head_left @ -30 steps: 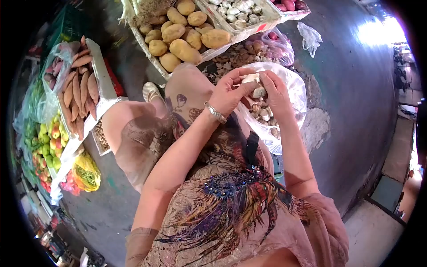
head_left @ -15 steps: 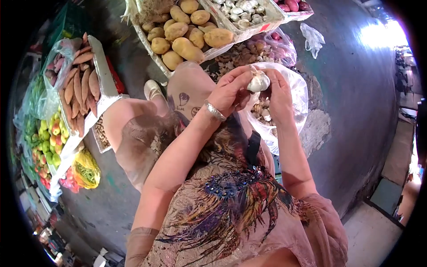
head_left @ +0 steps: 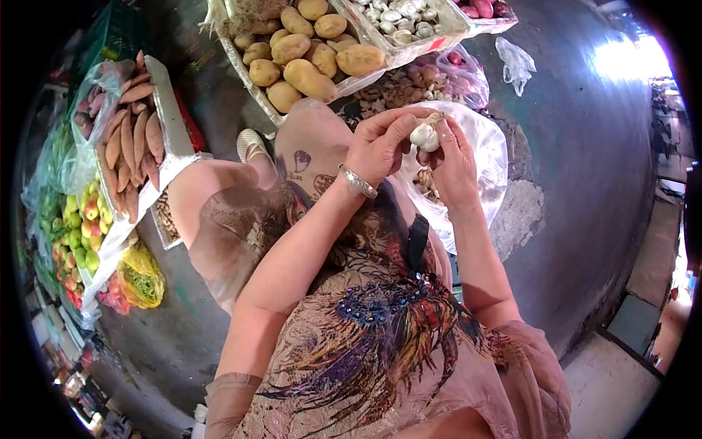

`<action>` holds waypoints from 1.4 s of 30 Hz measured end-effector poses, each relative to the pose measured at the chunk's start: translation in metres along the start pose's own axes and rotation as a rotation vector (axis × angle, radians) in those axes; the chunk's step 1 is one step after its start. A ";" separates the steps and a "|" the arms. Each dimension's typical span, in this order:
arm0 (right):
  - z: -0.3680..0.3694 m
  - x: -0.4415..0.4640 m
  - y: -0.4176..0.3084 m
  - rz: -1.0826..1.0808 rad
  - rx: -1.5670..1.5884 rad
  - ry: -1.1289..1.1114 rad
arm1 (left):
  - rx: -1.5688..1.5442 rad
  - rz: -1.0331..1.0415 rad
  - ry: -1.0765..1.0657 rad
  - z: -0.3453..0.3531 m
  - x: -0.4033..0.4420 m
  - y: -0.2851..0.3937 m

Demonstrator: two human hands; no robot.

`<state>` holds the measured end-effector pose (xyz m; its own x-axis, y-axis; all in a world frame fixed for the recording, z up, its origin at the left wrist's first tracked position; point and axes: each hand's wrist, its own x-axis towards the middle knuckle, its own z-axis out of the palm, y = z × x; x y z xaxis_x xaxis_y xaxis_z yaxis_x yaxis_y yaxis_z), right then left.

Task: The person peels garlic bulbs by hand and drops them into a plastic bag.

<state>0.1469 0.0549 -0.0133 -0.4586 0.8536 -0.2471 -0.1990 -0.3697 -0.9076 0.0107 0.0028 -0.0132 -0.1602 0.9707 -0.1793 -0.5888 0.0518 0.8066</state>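
A white garlic bulb point(head_left: 425, 137) with a dry brownish stem is held between my two hands, above an open plastic bag. My left hand point(head_left: 376, 143) grips the bulb from its left side, thumb and fingers closed on it. From the other side, the fingers of my right hand point(head_left: 455, 157) pinch the bulb near its stem. Below them, the white plastic bag point(head_left: 491, 157) lies spread open with garlic bulbs point(head_left: 426, 184) in it, partly hidden by my hands.
Ahead stand boxes of potatoes point(head_left: 291, 48), garlic point(head_left: 401, 16) and red onions point(head_left: 482, 9). Loose garlic skins point(head_left: 384, 94) lie before them near a bag with onions point(head_left: 468, 73). Sweet potatoes point(head_left: 134, 139), apples point(head_left: 88, 227) and a yellow bag point(head_left: 141, 276) are at the left.
The garlic bulb has turned in my hands, its stem now showing at the upper right. My right hand has shifted slightly left and its fingers have moved up to the stem.
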 end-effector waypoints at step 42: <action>0.002 -0.003 -0.026 -0.543 -0.696 0.072 | -0.108 -0.034 -0.072 -0.007 0.003 -0.003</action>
<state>0.1515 0.0618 0.0118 -0.3941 0.8759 0.2783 0.2095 0.3804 -0.9008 0.0064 0.0035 -0.0201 -0.0837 0.9833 -0.1613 -0.6754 0.0630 0.7347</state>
